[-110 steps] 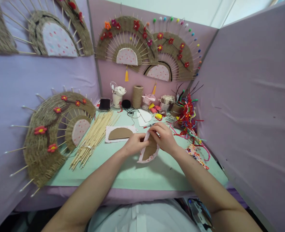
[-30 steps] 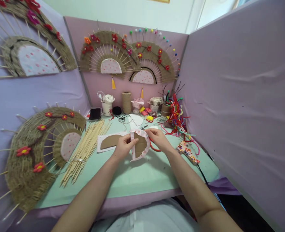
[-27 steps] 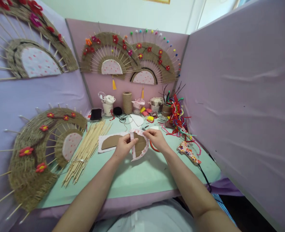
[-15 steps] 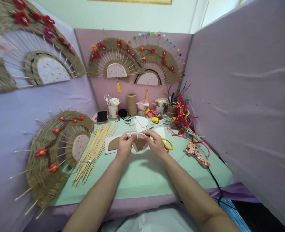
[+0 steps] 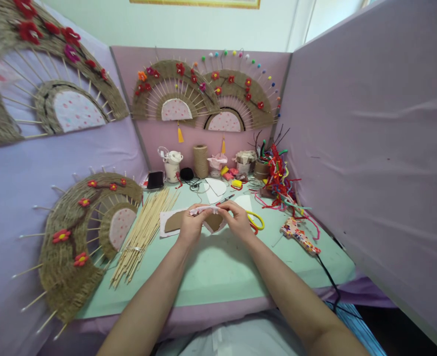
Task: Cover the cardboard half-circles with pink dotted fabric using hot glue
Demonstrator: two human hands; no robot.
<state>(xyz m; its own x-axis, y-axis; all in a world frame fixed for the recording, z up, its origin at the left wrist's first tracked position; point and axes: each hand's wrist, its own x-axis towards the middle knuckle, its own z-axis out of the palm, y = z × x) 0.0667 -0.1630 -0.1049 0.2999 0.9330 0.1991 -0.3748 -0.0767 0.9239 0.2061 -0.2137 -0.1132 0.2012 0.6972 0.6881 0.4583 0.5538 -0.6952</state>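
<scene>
Both my hands hold a brown cardboard half-circle [image 5: 213, 222] edged with pink dotted fabric, just above the green table [image 5: 218, 267]. My left hand [image 5: 189, 228] pinches its left end, fingers closed. My right hand [image 5: 237, 221] pinches the right end of the straight fabric edge, fingers closed. The piece's straight edge is turned up and lies roughly level. A second cardboard half-circle on white fabric [image 5: 170, 221] lies flat just left of my left hand.
A bundle of bamboo skewers [image 5: 144, 227] lies to the left, yellow-handled scissors [image 5: 256, 221] and a patterned glue gun [image 5: 299, 236] to the right. A jute spool [image 5: 201, 160], a white pot [image 5: 172, 164], pipe cleaners [image 5: 279, 180] stand at the back. Woven fans [image 5: 80, 232] hang on purple panels.
The half-circle was turned from standing upright with its curve to the right to lying with its straight edge level on top. Both hands shifted their pinch along the fabric edge.
</scene>
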